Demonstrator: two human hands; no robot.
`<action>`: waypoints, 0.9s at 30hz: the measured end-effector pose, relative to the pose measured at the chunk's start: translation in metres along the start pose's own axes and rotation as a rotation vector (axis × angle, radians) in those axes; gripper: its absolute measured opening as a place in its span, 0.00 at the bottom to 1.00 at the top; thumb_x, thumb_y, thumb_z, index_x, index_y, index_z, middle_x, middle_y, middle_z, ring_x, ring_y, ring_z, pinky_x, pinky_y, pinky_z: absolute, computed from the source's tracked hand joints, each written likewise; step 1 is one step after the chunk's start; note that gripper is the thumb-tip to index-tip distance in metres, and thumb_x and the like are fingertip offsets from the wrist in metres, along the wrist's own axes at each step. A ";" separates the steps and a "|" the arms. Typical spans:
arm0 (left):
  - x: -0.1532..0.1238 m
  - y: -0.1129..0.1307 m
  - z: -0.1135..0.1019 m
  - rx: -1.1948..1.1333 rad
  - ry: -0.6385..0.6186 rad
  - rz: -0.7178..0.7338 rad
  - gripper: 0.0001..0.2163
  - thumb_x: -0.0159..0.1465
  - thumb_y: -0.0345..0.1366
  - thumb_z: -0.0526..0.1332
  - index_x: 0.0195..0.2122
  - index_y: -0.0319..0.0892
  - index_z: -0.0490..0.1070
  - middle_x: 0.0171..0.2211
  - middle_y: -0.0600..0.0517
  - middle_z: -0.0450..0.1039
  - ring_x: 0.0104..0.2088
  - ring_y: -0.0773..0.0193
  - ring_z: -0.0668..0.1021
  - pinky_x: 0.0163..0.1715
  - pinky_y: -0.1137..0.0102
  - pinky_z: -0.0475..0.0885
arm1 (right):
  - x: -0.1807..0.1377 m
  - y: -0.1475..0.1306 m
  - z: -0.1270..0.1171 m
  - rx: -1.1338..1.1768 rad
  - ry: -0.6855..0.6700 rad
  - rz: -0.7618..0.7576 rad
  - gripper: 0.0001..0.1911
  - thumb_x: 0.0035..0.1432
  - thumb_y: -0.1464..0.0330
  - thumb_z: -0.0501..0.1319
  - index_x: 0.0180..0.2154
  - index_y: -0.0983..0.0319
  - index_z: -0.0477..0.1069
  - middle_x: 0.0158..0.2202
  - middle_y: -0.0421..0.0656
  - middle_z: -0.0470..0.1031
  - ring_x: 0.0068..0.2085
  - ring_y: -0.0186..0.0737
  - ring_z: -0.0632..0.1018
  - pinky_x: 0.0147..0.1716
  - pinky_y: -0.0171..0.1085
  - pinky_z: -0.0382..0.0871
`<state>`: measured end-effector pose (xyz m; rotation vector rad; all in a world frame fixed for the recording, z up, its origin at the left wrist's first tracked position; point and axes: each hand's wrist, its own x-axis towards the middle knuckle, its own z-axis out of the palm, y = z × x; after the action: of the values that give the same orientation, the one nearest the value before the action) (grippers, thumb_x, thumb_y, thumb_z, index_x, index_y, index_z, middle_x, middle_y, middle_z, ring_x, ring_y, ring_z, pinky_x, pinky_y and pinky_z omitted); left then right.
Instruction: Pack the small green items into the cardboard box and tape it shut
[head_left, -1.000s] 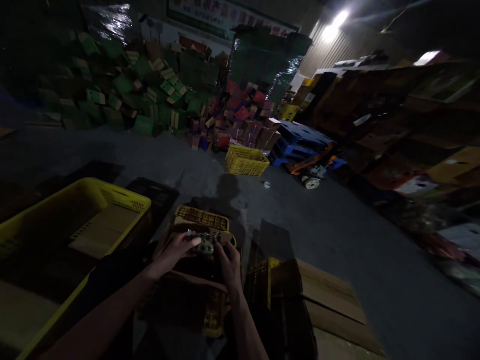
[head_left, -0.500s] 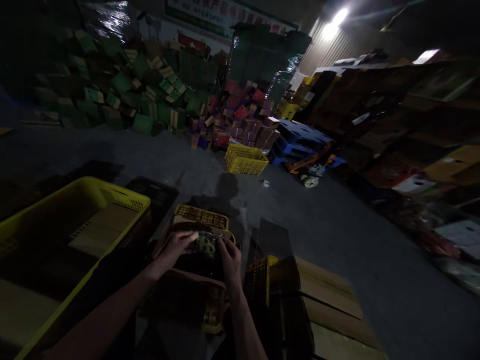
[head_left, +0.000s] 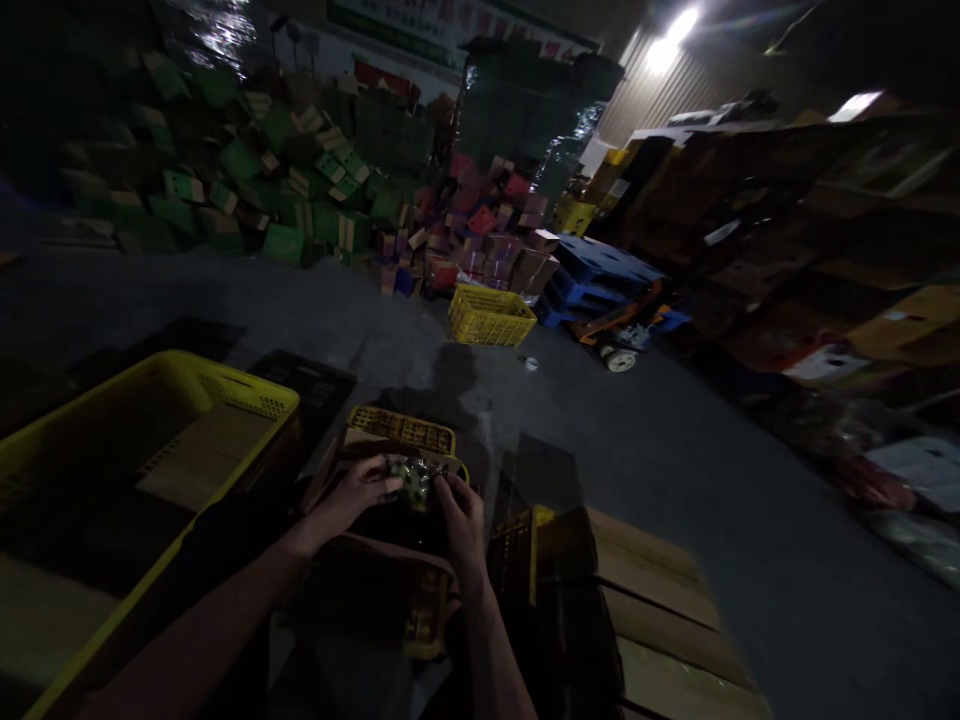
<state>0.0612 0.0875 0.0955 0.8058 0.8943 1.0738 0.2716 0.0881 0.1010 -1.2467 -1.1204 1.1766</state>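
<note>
Between my hands is a shiny clear plastic packet (head_left: 415,482) with green contents and dark spots; what is inside is too dim to name. My left hand (head_left: 367,492) grips its left side with curled fingers. At the right edge, my right hand (head_left: 460,508) pinches the plastic. Both hold it over an open cardboard box (head_left: 386,546), whose interior is mostly dark. Yellow crates stand against this box, one crate (head_left: 401,428) showing behind it.
A big yellow bin (head_left: 180,370) with cardboard inside stands at left. Flat-topped cardboard boxes (head_left: 652,570) stand at right. Farther off are a yellow crate (head_left: 491,318), blue pallets (head_left: 600,262), a pallet jack (head_left: 621,340) and heaps of green boxes (head_left: 285,243).
My left fingers have shifted down along the packet's left side, and the plastic catches more light. My right hand keeps its pinch, almost unmoved.
</note>
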 end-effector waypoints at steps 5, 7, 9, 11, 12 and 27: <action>0.004 -0.002 -0.005 0.027 0.041 0.044 0.29 0.55 0.45 0.76 0.58 0.45 0.76 0.60 0.42 0.76 0.61 0.41 0.76 0.54 0.56 0.76 | -0.001 -0.002 0.001 0.030 -0.110 0.061 0.22 0.53 0.51 0.73 0.43 0.60 0.84 0.42 0.44 0.85 0.43 0.47 0.81 0.42 0.39 0.74; 0.004 -0.002 -0.006 0.006 0.033 0.045 0.30 0.55 0.45 0.76 0.59 0.45 0.76 0.59 0.42 0.77 0.61 0.39 0.76 0.56 0.54 0.75 | -0.002 -0.002 0.001 0.031 -0.159 0.101 0.22 0.53 0.51 0.73 0.42 0.60 0.85 0.39 0.43 0.85 0.41 0.47 0.81 0.41 0.39 0.74; 0.003 -0.002 -0.006 -0.029 0.006 0.033 0.31 0.56 0.44 0.77 0.60 0.45 0.75 0.59 0.42 0.77 0.61 0.39 0.76 0.59 0.52 0.74 | -0.003 -0.001 0.001 0.056 -0.176 0.138 0.22 0.54 0.50 0.73 0.41 0.60 0.85 0.35 0.43 0.84 0.37 0.46 0.81 0.38 0.39 0.75; 0.002 0.000 -0.007 -0.069 -0.034 0.018 0.32 0.57 0.43 0.76 0.62 0.46 0.74 0.61 0.42 0.75 0.65 0.39 0.73 0.62 0.52 0.71 | -0.003 -0.002 0.001 0.088 -0.167 0.147 0.23 0.54 0.49 0.73 0.41 0.60 0.86 0.33 0.43 0.84 0.37 0.46 0.81 0.38 0.40 0.76; 0.002 0.000 -0.008 -0.098 -0.062 0.011 0.32 0.58 0.44 0.76 0.63 0.47 0.72 0.64 0.42 0.73 0.67 0.40 0.71 0.63 0.53 0.70 | -0.003 -0.002 0.001 0.101 -0.158 0.141 0.23 0.53 0.49 0.73 0.42 0.60 0.86 0.34 0.43 0.84 0.39 0.48 0.82 0.40 0.41 0.76; -0.005 0.011 -0.006 -0.031 0.027 -0.025 0.32 0.58 0.50 0.74 0.62 0.48 0.73 0.62 0.41 0.75 0.62 0.40 0.76 0.53 0.57 0.76 | -0.006 -0.013 -0.003 0.145 -0.135 0.058 0.18 0.52 0.60 0.71 0.45 0.55 0.85 0.59 0.47 0.79 0.61 0.57 0.77 0.56 0.47 0.73</action>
<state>0.0509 0.0865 0.1036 0.7540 0.9062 1.0760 0.2742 0.0825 0.1144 -1.1085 -1.0821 1.3777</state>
